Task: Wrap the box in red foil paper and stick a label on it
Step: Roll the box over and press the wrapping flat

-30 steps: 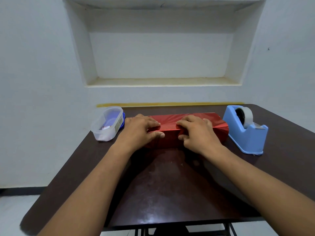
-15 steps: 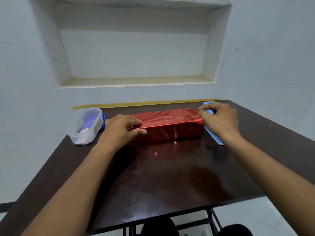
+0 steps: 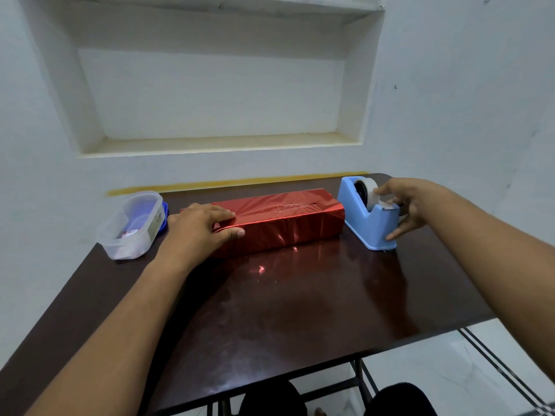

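Dark table (image 3: 300,310) | left hand (image 3: 198,228) presses foil-wrapped box (image 3: 288,223) | right hand (image 3: 411,202) grips tape dispenser (image 3: 368,223) | plastic tub (image 3: 132,225) left

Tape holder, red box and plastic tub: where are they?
Tape holder (image 3: 371,222): head view, on its blue side.
Red box (image 3: 288,223): head view, on its front face.
Plastic tub (image 3: 132,226): head view, on its clear wall.

Your left hand (image 3: 199,228) lies flat, fingers straight, thumb extended. Your right hand (image 3: 410,202) reaches forward, fingers loosely curled, arm outstretched.
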